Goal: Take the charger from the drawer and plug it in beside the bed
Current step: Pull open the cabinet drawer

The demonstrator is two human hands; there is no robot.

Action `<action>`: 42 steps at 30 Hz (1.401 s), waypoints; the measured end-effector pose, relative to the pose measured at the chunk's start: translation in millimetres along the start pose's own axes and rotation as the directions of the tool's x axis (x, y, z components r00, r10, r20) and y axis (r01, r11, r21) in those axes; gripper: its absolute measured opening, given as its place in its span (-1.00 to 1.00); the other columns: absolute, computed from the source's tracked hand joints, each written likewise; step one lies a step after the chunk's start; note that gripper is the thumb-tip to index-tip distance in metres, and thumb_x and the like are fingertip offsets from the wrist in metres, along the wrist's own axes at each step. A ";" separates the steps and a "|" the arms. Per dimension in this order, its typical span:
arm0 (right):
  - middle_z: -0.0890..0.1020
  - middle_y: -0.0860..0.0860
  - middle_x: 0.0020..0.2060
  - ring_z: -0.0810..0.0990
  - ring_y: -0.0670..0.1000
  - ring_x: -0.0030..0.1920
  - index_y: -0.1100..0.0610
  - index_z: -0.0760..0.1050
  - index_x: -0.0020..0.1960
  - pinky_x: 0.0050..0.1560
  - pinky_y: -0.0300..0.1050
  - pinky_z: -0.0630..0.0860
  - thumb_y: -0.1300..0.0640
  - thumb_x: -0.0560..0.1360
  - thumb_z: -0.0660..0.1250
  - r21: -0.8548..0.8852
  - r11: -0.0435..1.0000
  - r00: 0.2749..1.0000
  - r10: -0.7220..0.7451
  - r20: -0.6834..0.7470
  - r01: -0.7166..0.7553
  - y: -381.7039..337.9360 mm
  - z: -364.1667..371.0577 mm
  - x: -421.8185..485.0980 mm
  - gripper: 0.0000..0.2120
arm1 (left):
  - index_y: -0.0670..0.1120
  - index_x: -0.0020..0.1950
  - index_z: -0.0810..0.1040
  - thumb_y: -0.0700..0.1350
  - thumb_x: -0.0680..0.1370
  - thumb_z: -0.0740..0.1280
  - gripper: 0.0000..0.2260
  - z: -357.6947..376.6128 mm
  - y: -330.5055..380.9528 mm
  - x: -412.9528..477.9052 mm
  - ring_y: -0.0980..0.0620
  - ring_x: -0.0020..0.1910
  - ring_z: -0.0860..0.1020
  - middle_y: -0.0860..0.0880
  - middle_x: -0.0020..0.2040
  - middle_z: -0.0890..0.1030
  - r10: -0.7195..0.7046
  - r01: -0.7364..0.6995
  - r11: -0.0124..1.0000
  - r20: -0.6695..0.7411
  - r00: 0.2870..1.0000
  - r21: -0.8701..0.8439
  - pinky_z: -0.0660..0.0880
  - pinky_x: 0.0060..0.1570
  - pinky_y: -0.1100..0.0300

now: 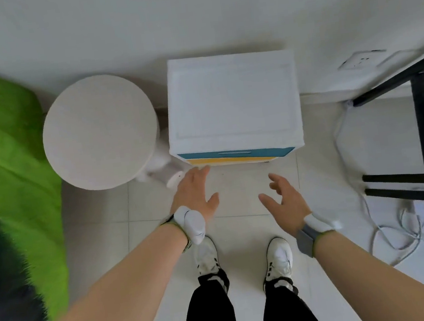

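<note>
Near the front of the white drawer cabinet (232,101), left hand (193,193) and right hand (284,199) hover spread, empty; charger unseen, drawers closed. Tugging the blue drawer (205,156) unbraced could drag the cabinet.

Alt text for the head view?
The left hand and right hand, open and empty, reach toward a white drawer unit, its drawers closed. A round stool and green bedding sit left of it, a wall socket right.

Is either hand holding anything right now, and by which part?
Nothing is held: left hand and right hand are both open, in front of the closed drawers.
</note>
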State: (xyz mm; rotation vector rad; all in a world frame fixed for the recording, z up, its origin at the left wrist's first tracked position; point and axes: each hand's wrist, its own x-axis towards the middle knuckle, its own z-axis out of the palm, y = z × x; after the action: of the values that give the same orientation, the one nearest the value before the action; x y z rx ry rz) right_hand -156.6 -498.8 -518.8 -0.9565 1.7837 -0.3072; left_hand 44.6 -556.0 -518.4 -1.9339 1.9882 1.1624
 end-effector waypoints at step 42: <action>0.56 -0.01 -0.03 0.53 0.01 0.02 0.10 0.23 0.43 -0.05 -0.10 0.49 0.07 0.45 0.40 0.963 0.117 0.884 0.436 0.169 -0.243 30.0 114.4 103.3 -0.38 | -0.02 0.53 -0.20 -0.10 0.46 0.11 -0.29 42.4 -43.8 83.6 -0.06 0.54 -0.22 -0.02 0.56 -0.21 0.216 -0.167 0.880 -0.061 0.974 0.444 -0.20 0.48 -0.14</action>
State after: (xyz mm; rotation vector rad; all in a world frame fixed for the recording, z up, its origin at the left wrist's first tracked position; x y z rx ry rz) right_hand -84.7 -528.8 -655.1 0.4799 1.3972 -1.0903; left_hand 52.7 -591.9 -615.1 -1.6286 2.2957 0.5723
